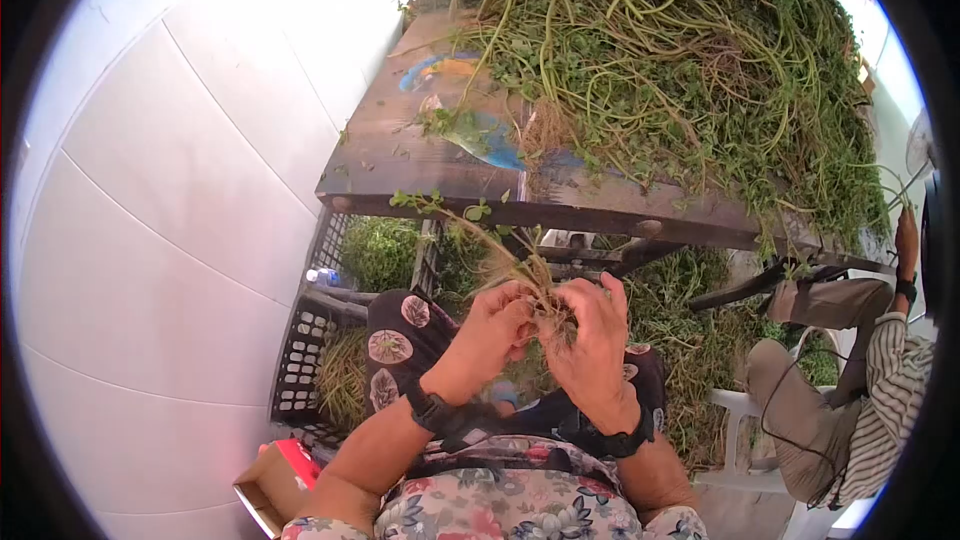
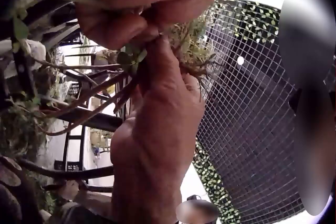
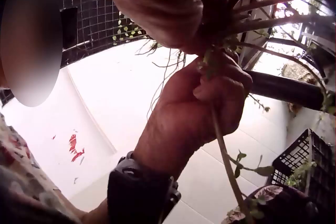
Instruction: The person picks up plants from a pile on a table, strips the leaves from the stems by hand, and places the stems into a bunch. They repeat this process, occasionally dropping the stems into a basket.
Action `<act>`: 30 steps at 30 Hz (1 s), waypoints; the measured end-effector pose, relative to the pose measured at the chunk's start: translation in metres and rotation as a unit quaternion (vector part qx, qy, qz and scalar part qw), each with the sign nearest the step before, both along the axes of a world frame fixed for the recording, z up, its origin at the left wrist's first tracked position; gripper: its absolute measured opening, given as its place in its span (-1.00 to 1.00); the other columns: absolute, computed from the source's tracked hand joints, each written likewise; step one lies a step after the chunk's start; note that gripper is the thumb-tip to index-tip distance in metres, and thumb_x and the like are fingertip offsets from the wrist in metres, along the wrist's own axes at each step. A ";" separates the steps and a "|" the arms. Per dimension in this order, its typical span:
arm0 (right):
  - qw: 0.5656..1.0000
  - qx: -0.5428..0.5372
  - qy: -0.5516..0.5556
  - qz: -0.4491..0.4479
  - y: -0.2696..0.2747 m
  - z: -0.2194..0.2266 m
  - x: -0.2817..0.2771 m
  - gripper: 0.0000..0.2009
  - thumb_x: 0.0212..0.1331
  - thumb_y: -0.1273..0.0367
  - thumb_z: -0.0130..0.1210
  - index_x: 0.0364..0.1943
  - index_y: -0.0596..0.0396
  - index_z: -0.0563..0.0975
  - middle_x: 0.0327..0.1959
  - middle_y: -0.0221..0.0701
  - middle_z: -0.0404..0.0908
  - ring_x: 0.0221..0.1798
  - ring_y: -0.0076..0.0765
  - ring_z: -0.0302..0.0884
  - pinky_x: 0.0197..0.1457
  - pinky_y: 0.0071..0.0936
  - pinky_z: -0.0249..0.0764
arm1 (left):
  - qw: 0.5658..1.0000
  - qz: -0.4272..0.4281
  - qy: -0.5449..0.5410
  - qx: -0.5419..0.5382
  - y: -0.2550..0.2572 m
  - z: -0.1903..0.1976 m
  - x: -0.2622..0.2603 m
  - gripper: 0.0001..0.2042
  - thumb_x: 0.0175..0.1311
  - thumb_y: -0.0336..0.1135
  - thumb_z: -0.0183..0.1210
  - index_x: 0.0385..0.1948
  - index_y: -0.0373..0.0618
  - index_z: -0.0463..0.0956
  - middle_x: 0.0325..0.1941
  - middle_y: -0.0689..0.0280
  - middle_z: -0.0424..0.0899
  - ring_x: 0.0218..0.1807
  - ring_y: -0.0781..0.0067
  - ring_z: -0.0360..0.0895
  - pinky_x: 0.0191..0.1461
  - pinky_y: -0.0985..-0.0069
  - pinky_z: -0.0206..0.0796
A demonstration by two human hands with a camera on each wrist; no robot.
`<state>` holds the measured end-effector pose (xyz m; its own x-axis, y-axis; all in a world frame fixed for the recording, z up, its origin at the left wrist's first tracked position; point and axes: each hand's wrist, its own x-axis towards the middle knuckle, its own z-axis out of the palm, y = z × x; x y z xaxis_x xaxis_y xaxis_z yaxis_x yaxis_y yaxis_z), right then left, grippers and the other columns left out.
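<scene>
In front of the lap, my two hands meet over a small bunch of leafy stems with thin roots [image 1: 525, 270]. The left hand [image 1: 485, 330] has its fingers curled, pinching at the base of the bunch. In the right wrist view a single green stem [image 3: 224, 153] runs down from that left hand [image 3: 181, 106]. My right hand [image 1: 590, 345] grips the rooty end from the other side, its index finger raised. Several reddish stems [image 2: 86, 100] stick out beside the right hand [image 2: 160, 98] in the left wrist view. Fingers partly hide where the stems are held.
A wooden table [image 1: 395, 155] ahead bears a large heap of green stems [image 1: 660, 60]. Black crates [image 1: 305, 360] with greenery stand at the left, near an open cardboard box [image 1: 270, 485]. Another person in a striped sleeve [image 1: 890, 400] sits at the right by a white chair [image 1: 735, 430].
</scene>
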<state>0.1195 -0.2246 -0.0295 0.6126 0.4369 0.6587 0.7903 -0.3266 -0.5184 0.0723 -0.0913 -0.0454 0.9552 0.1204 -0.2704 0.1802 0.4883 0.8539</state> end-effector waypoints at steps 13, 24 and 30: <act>0.999 -0.050 0.012 -0.005 -0.006 -0.009 0.000 -0.73 -0.22 0.53 0.21 -0.34 0.13 0.46 -0.39 -0.25 0.51 -0.30 -0.12 0.47 0.21 -0.04 0.10 | 0.983 0.040 -0.043 0.176 -0.011 -0.024 0.010 -0.93 0.18 -0.45 -0.07 -0.42 -0.10 0.41 -0.69 0.49 0.32 -0.75 0.66 0.15 -0.70 0.64 0.00; 0.880 0.201 0.428 0.028 -0.020 -0.020 -0.007 -0.80 0.00 0.49 0.10 -0.25 0.20 0.43 -0.34 -0.33 0.54 -0.33 -0.51 0.46 -0.21 -0.50 0.42 | 0.996 0.044 0.058 0.060 0.030 -0.004 -0.006 -0.90 0.24 -0.36 -0.06 -0.38 -0.18 0.38 -0.45 0.33 0.45 -0.47 0.52 0.34 -0.41 0.58 0.18; 0.901 0.162 0.402 0.011 -0.034 -0.022 0.011 -0.78 0.04 0.52 0.06 -0.20 0.23 0.42 -0.32 -0.39 0.54 -0.31 -0.60 0.43 -0.24 -0.62 0.40 | 0.980 -0.040 -0.009 0.193 0.041 -0.008 -0.032 -0.93 0.22 -0.42 -0.04 -0.44 -0.18 0.34 -0.58 0.44 0.32 -0.52 0.65 0.24 -0.46 0.64 0.11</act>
<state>0.1305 -0.2589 -0.0514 0.9424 0.3191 0.1001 0.1204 -0.0446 -0.9917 0.0408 -0.0503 -0.0535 0.9700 0.1351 -0.2022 0.1875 0.1141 0.9756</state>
